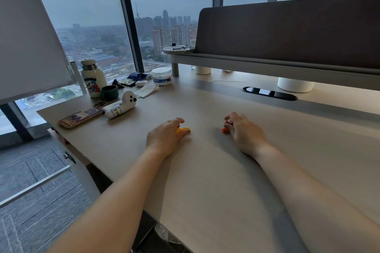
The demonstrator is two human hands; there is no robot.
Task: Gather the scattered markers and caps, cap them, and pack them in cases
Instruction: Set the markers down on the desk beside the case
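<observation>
L hand on yellow piece; R hand on orange piece.

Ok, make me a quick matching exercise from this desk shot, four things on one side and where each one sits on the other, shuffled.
Things:
1. yellow piece
2. orange piece
3. green mug
4. phone

Places:
A. near the desk's left edge, lying flat
B. under the left hand's fingers
C. beside the white bottle
D. at the right hand's fingertips

Pairs: 1-B, 2-D, 3-C, 4-A

Both coloured pieces are mostly covered by the hands, so whether they are caps or markers cannot be told.
</observation>
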